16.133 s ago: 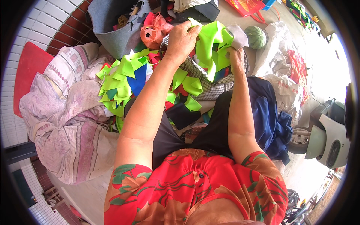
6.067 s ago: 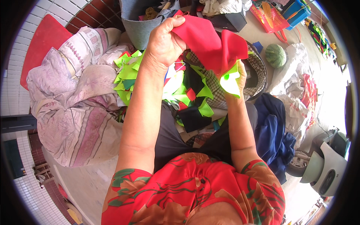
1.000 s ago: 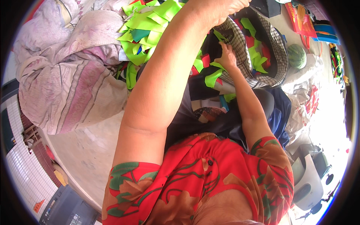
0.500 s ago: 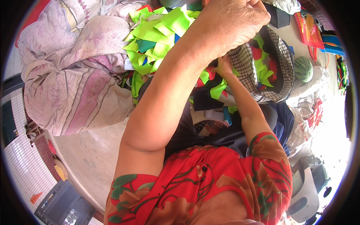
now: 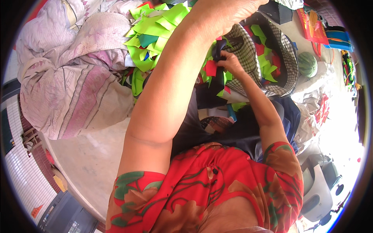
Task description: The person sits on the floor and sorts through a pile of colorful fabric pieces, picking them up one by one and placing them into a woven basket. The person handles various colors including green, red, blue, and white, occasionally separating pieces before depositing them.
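Observation:
My left hand (image 5: 225,13) is raised high at the top of the view with its fingers curled; what it grips is hidden by the hand itself. My right hand (image 5: 229,62) pinches a dark strip of fabric (image 5: 219,75) among bright green and red cloth scraps (image 5: 155,31). A checked cloth bag (image 5: 248,58) lined with green and red pieces lies just right of that hand. Dark cloth covers my lap (image 5: 210,128).
A large bundle of pale pink and lilac floral bedding (image 5: 74,81) lies at the left. A green round melon (image 5: 307,64), red bags and plastic sacks sit at the right. A grey-white machine (image 5: 318,186) stands at the lower right. Tiled floor runs along the left edge.
Over the last second my left arm has lifted higher across the view. My right hand has shifted up toward the checked bag and now pinches the dark strip.

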`<state>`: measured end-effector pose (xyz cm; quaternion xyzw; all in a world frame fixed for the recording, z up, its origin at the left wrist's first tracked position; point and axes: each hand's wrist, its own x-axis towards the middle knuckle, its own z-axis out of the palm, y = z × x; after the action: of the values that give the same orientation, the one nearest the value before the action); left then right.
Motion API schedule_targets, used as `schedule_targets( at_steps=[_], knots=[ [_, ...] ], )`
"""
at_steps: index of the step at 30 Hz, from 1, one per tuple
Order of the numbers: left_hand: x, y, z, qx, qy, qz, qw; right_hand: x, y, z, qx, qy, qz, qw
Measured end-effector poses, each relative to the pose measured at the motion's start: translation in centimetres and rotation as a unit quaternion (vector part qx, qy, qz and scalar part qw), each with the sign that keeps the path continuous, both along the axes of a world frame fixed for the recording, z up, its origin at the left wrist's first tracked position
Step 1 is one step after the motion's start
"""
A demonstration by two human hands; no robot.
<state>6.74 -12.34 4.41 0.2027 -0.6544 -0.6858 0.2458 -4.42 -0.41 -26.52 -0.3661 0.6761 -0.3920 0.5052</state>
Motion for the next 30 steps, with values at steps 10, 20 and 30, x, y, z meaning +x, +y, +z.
schedule_targets(
  at_steps=[10, 20, 30],
  knots=[
    [-0.4, -1.0, -1.1, -0.021, -0.017, 0.005, 1.000, -1.6, 3.2, 11.0, -0.370, -0.402, -0.201, 0.813],
    [-0.6, 0.3, -1.9, -0.120, -0.135, -0.194, 0.964, -0.5, 2.8, 15.5, -0.437, -0.495, -0.244, 0.710],
    [-2.8, 1.8, -5.2, -0.227, -0.140, -0.190, 0.945, 0.3, 3.9, 17.9, -0.423, -0.373, -0.293, 0.772]
  ],
)
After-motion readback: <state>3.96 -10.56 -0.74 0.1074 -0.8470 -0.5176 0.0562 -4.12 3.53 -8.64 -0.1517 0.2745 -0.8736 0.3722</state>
